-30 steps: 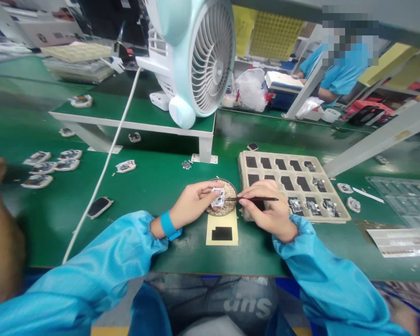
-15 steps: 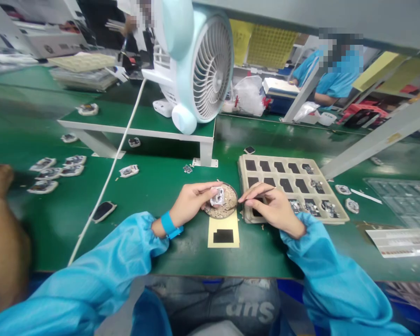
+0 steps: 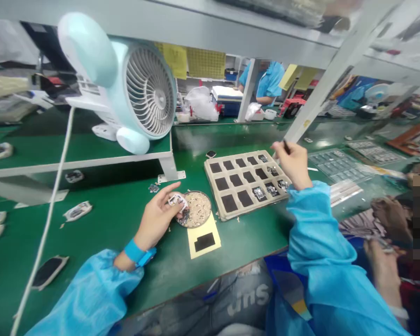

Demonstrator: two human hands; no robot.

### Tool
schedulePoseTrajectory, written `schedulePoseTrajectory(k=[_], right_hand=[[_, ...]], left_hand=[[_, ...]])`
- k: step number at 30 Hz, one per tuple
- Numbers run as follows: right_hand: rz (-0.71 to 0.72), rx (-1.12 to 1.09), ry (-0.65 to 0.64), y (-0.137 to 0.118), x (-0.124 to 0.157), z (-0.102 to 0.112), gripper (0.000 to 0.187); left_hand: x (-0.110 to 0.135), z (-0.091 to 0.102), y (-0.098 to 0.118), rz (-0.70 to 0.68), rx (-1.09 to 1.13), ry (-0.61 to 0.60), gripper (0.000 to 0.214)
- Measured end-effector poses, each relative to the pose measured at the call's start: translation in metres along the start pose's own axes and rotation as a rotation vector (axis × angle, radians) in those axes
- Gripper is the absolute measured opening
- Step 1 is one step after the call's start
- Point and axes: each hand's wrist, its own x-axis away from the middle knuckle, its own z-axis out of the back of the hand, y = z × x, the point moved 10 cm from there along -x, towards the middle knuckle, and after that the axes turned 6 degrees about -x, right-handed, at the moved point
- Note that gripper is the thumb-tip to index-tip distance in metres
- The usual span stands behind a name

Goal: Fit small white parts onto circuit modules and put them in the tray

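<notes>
My left hand [image 3: 157,214], with a blue band at the wrist, grips a small white-rimmed device housing [image 3: 178,201] over the left edge of a round dish [image 3: 200,207] full of tiny bits. Raised at the right end of a beige compartment tray [image 3: 227,215], my right hand [image 3: 294,163] closes around dark, thin tweezers [image 3: 286,147], their tips not clearly visible. Black pads show in most tray compartments; several at the right hold small circuit boards [image 3: 259,193]. Below the dish lies a yellow sheet [image 3: 193,248] with a black pad [image 3: 205,241] on it.
A light-blue fan [image 3: 150,93] stands on a raised shelf [image 3: 126,161] at left. A white cord [image 3: 52,205] hangs across the bench. White housings [image 3: 77,211] lie at left. A slanted post [image 3: 322,93] rises behind the tray. Another person's hand [image 3: 383,266] is at right.
My right hand has moved from beside the dish up to the tray's far right end. My left hand has drawn the housing to the dish's left side. The view has turned right.
</notes>
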Motion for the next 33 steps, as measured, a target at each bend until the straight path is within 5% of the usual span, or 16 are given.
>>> schedulePoseTrajectory(k=[2, 4, 11, 16, 25, 28, 33], right_hand=[[-0.088, 0.41, -0.244, 0.032, -0.001, -0.011, 0.029], [-0.158, 0.514, -0.319, 0.056, 0.005, -0.012, 0.027], [-0.266, 0.504, -0.381, 0.103, 0.011, -0.02, 0.035], [-0.268, 0.424, -0.381, 0.107, 0.006, -0.022, 0.029], [-0.121, 0.047, -0.281, 0.03, 0.02, -0.016, 0.042], [-0.076, -0.305, -0.374, -0.016, 0.036, -0.04, 0.042], [0.015, -0.503, -0.644, -0.089, 0.07, -0.101, 0.033]], left_hand=[[0.001, 0.001, 0.001, 0.007, -0.023, 0.01, 0.078], [0.002, 0.001, 0.001, 0.025, -0.059, 0.017, 0.075], [0.004, -0.005, 0.001, 0.061, -0.224, -0.044, 0.054], [0.007, -0.006, 0.008, 0.051, -0.222, -0.058, 0.055], [0.006, 0.003, 0.014, 0.057, -0.136, -0.021, 0.061], [0.005, 0.007, 0.012, 0.052, -0.138, -0.001, 0.057], [0.003, 0.016, 0.009, 0.079, -0.155, 0.08, 0.055]])
